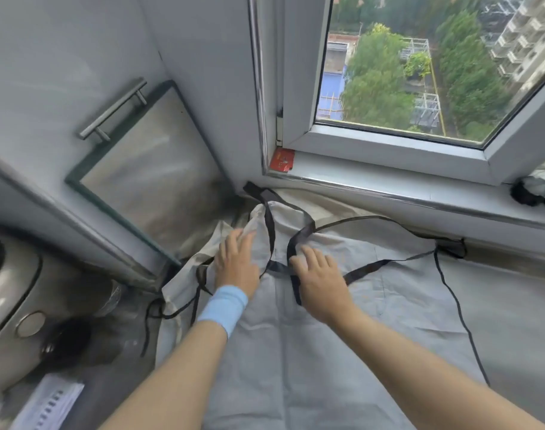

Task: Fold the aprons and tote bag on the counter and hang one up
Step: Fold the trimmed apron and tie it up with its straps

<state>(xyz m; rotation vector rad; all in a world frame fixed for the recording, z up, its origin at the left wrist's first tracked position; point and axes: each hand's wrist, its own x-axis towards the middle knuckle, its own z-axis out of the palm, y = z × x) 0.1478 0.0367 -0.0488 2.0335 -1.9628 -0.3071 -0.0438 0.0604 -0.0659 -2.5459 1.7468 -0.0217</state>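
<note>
Beneath the window, the counter [513,305] carries one grey apron [296,352] spread flat under my palms. My left hand [237,262] and right hand [319,274] press it, fingers straight and slightly spread, with black straps [299,238] looping between and past the fingertips. I judge the folding barely begun. One paler cloth [327,206] lies beyond my fingertips. I can't make out a tote bag, and nothing is hung.

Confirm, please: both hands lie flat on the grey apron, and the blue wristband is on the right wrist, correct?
Not quite: the head view shows the blue wristband on the left wrist, not the right. The left hand and right hand do lie flat on the grey apron.
</note>
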